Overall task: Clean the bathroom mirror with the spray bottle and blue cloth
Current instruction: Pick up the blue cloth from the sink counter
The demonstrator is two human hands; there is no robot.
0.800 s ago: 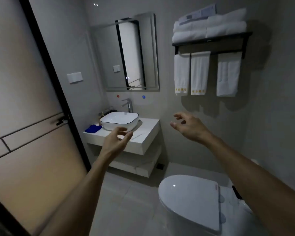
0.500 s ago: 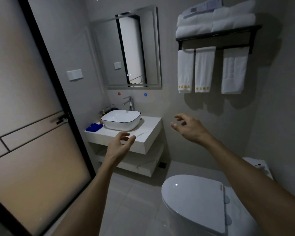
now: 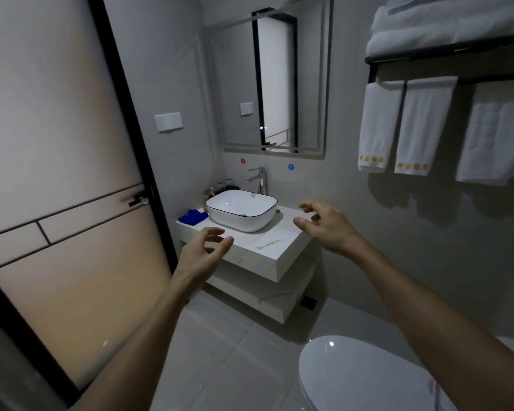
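The bathroom mirror [image 3: 267, 81] hangs on the far wall above a white basin [image 3: 241, 210]. A folded blue cloth [image 3: 193, 217] lies on the marble counter [image 3: 267, 247], left of the basin. Small dark items [image 3: 217, 189] stand behind the basin; I cannot tell whether one is the spray bottle. My left hand [image 3: 204, 250] is held out in the air in front of the counter's near left corner, fingers loosely curled, holding nothing. My right hand [image 3: 324, 225] hovers by the counter's right end, fingers spread and empty.
A frosted glass door [image 3: 57, 203] with a black frame stands at the left. A chrome tap [image 3: 260, 179] rises behind the basin. White towels [image 3: 410, 126] hang on a black rack at the upper right. A toilet [image 3: 362, 378] with its lid down stands at the lower right.
The view has come closer to the counter and mirror. Both hands stay raised and empty, now nearer the counter.
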